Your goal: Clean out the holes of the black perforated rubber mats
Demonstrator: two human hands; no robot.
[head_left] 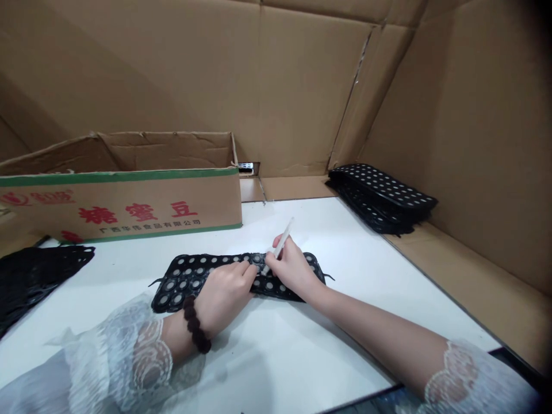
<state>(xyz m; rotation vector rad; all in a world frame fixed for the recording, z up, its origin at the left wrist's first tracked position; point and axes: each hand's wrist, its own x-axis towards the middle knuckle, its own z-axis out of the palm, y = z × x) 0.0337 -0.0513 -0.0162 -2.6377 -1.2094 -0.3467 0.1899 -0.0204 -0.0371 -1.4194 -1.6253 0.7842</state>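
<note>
A black rubbery sheet [183, 284] with rows of pale round spots lies on the white table, thin tails sticking out at both ends. My right hand [293, 267] is closed around a slim whitish pen-like tool [283, 237], its lower end down at the sheet. Just left of it, my left hand [230, 290] rests on the sheet with its fingers curled and pressed together near the tool's lower end. Whether those fingers pinch the sheet or some small part is hidden.
A cardboard box [172, 201] with red lettering stands at the back left. Black sheets with pale spots are stacked [383, 192] at the back right. A dark heap of black material [38, 276] lies at the left edge. Cardboard walls [297, 86] enclose the table [340, 356].
</note>
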